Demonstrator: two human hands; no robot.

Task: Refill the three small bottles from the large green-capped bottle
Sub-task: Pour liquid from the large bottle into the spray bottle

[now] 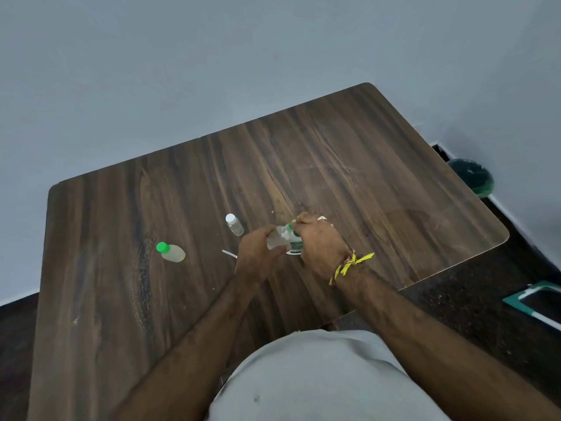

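My left hand is closed around the clear body of the large green-capped bottle, which is tilted above the wooden table with its neck pointing up and right. The fingers of my right hand pinch its green cap. A dark green and white piece shows under my right hand; I cannot tell what it is. A small bottle with a bright green cap stands to the left. A small clear bottle with a white cap stands just left of my hands. A third small bottle is not visible.
A thin white strip lies on the table beside my left hand. The table stands against a grey wall. On the dark floor to the right are a round green object and a teal-framed flat object.
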